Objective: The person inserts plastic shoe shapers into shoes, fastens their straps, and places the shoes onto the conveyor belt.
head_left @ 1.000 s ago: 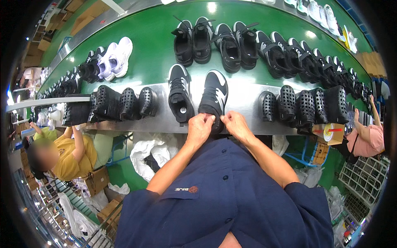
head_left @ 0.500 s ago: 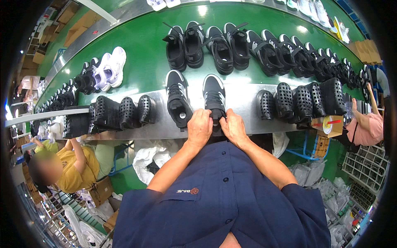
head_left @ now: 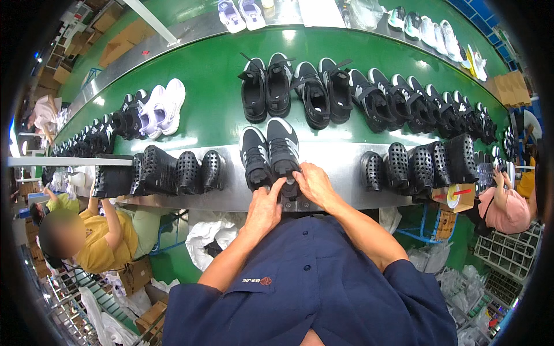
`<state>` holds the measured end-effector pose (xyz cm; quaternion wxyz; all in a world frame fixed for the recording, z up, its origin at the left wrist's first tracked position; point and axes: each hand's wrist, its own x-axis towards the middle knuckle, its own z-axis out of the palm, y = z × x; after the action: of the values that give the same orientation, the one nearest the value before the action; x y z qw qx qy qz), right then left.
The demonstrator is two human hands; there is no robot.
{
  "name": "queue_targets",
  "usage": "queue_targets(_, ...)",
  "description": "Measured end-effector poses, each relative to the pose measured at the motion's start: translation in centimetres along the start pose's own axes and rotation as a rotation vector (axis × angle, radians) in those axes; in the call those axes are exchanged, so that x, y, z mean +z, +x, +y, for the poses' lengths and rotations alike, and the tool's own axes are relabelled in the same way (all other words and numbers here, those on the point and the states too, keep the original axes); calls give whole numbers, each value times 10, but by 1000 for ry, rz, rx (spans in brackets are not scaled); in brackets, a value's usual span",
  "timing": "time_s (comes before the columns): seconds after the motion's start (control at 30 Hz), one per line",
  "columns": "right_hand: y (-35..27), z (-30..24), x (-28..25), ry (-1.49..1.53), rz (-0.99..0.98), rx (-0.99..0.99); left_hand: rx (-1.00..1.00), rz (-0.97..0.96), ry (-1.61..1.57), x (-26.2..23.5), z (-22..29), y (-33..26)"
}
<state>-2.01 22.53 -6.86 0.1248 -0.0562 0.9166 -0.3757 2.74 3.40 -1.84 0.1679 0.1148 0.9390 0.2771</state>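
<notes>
The black-and-white shoe pair (head_left: 270, 151) has slid left; left hand (head_left: 264, 209) and right hand (head_left: 314, 185) both grip their heels at the table's (head_left: 340, 167) near edge, handling unfinished.

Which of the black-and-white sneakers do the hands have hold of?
The right one of the pair on the metal ledge: left hand and right hand meet at its heel. All other sneakers sit untouched on the green belt.

The person wears a dark navy short-sleeved shirt (head_left: 323, 282) with a small orange chest emblem (head_left: 265, 281); forearms bare.
</notes>
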Motion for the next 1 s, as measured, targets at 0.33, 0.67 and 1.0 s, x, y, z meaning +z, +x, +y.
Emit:
queue_targets(0.33, 119, 43, -112, -805, 37, -1, 39, 17, 166, -87, 51, 18)
queue_targets(0.67, 163, 59, -120, -738, 69, 302, -182, 211, 487, -204, -53, 101)
queue_targets(1.0, 198, 4, -132, -826, 408, 162, -304, -81, 876, -175, -138, 190)
